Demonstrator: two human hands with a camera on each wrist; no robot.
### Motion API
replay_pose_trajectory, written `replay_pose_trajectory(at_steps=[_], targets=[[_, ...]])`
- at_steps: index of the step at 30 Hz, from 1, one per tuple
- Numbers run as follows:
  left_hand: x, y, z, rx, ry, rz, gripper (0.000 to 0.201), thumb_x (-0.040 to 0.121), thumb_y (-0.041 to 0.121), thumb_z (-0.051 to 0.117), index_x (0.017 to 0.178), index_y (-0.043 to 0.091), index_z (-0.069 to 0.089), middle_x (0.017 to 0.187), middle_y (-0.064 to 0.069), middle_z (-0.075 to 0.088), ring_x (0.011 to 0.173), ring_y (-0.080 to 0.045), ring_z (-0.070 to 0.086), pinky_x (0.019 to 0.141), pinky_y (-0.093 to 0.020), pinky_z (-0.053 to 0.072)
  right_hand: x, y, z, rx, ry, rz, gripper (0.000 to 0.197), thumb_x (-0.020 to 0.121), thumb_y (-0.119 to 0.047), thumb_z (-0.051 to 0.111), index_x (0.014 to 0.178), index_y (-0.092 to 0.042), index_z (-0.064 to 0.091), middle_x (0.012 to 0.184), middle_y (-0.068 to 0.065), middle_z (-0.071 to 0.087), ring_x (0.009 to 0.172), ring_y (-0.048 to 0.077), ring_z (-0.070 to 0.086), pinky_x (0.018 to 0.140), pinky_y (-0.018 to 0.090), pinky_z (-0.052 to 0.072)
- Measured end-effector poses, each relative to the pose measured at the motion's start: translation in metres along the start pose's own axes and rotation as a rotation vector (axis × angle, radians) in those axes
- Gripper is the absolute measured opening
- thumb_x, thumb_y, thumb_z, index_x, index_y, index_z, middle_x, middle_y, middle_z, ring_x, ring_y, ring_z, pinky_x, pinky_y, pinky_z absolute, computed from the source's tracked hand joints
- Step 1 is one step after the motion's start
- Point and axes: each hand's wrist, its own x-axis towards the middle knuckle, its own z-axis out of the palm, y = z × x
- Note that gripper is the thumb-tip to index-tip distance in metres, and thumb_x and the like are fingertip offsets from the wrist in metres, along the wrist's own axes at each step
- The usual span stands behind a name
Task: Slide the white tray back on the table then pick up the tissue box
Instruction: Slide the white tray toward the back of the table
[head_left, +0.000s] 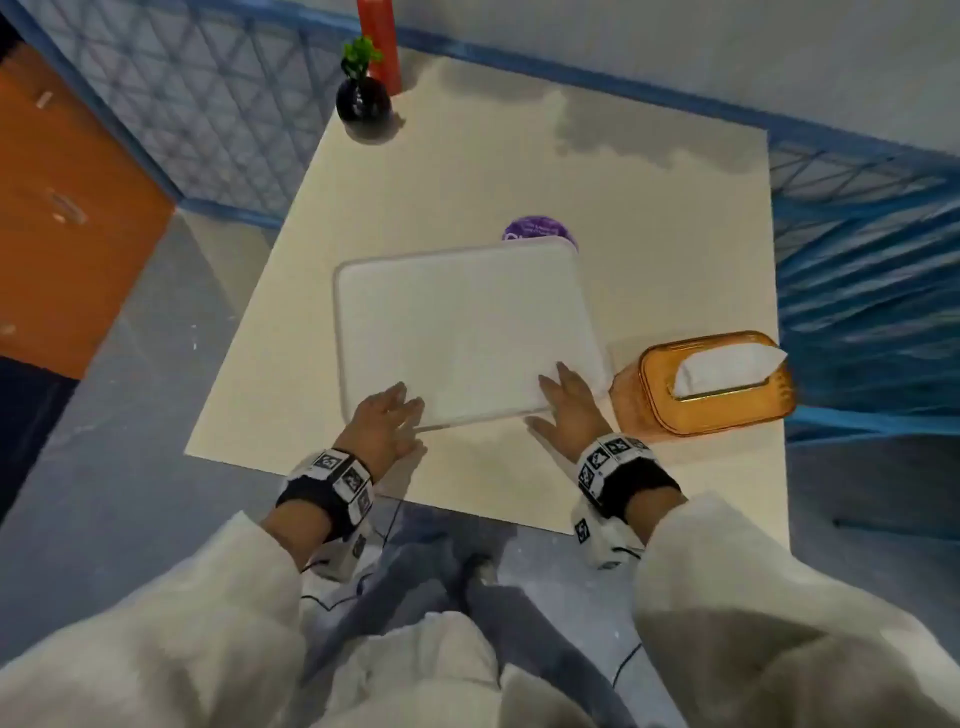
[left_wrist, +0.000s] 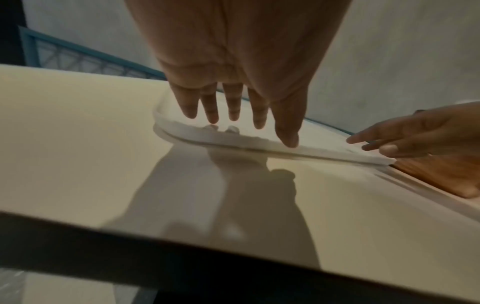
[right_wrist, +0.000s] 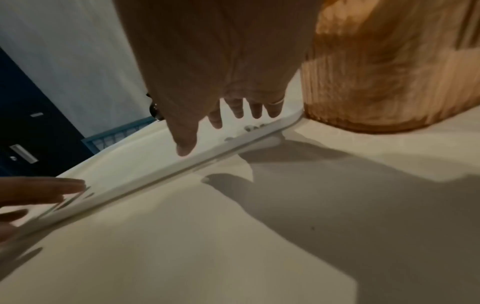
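Note:
A white tray (head_left: 467, 327) lies flat on the cream table (head_left: 467, 171), a little tilted. My left hand (head_left: 387, 415) hovers with straight fingers at the tray's near left corner (left_wrist: 182, 131). My right hand (head_left: 563, 402) reaches over the near right corner with straight fingers, seen over the tray rim (right_wrist: 233, 144) in the right wrist view. An amber ribbed tissue box (head_left: 711, 384) with a white tissue poking out stands right of the tray, its side (right_wrist: 376, 78) close beside my right hand. Whether the fingertips touch the tray I cannot tell.
A purple round lid (head_left: 540, 231) peeks out behind the tray's far edge. A black vase with a green sprig (head_left: 362, 101) and a red cylinder (head_left: 379, 41) stand at the far left corner. Blue railing (head_left: 857, 249) runs along the table's right side.

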Motion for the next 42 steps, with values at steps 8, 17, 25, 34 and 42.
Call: replay_pose_trajectory(at_steps=[8,17,25,34,42], targets=[[0.011,-0.018,-0.002,0.028,-0.039,0.003,0.035,0.091,0.019,0.046,0.125,0.028,0.049,0.151,-0.007,0.027,0.136,-0.031,0.02,0.11,-0.045,0.032,0.012,-0.003,0.01,-0.046,0.097,0.089,0.045,0.096,-0.018,0.044,0.139,-0.014,0.034,0.157,0.012,0.011,0.145,0.03,0.009,0.121,0.042,0.011],[0.069,-0.018,-0.023,-0.059,-0.008,0.008,0.034,0.091,0.018,0.047,0.122,0.03,0.052,0.15,-0.003,0.029,0.138,-0.025,0.019,0.108,-0.036,0.028,0.065,0.001,-0.007,0.23,0.237,0.161,0.041,0.093,-0.002,0.046,0.132,-0.013,0.045,0.156,0.009,0.019,0.146,0.025,0.009,0.12,0.039,-0.003],[0.166,-0.012,-0.049,-0.109,0.026,0.007,0.034,0.09,0.024,0.047,0.124,0.026,0.051,0.149,-0.005,0.032,0.137,-0.021,0.02,0.108,-0.022,0.018,0.147,0.013,-0.066,0.205,0.204,0.213,0.045,0.093,0.001,0.042,0.137,-0.01,0.037,0.158,0.011,0.011,0.146,0.029,0.005,0.119,0.047,-0.004],[0.261,0.006,-0.08,-0.037,0.064,0.091,0.031,0.09,0.017,0.049,0.119,0.027,0.055,0.147,-0.008,0.035,0.136,-0.029,0.023,0.109,-0.035,0.026,0.23,0.039,-0.122,0.143,0.226,0.215,0.05,0.092,0.001,0.042,0.139,-0.014,0.032,0.158,0.013,0.01,0.146,0.031,0.004,0.12,0.05,-0.002],[0.309,0.017,-0.097,-0.061,0.035,0.081,0.034,0.092,0.019,0.044,0.124,0.027,0.05,0.15,-0.004,0.029,0.14,-0.022,0.015,0.11,-0.027,0.016,0.268,0.052,-0.155,0.132,0.221,0.24,0.048,0.093,-0.003,0.046,0.138,-0.013,0.035,0.157,0.014,0.011,0.145,0.032,0.006,0.118,0.049,-0.003]])
